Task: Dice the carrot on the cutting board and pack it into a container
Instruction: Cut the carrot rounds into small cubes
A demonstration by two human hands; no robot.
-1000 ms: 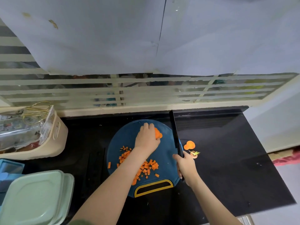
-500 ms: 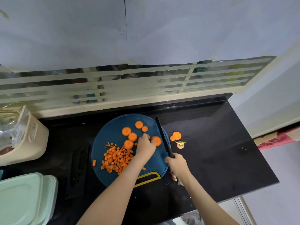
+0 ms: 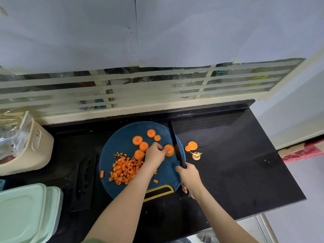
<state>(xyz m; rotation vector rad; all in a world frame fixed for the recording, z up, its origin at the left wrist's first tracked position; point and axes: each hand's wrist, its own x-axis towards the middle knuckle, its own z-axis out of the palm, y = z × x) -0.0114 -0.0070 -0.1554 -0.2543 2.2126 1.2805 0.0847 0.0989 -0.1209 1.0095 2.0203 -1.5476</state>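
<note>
Little has changed in half a second: the left hand [image 3: 154, 154] pinches a carrot slice [image 3: 169, 150] on the cutting board [image 3: 122, 137]. The right hand [image 3: 189, 176] stays clamped round the knife [image 3: 175, 144].

Board [image 3: 122, 137]: dark blue, handle slot rimmed yellow. Slice [image 3: 169, 150] at the left-hand fingers [image 3: 161, 148]: orange. Dice [image 3: 124, 170], below-left of those fingers: same orange. Knife [image 3: 176, 146], just right of them: all black. Table [image 3: 236, 163]: glossy black. Carrot top [image 3: 196, 155], further right: orange, green sprout. Containers [image 3: 26, 211], far left: pale green. Basket [image 3: 43, 148]: cream.
</note>
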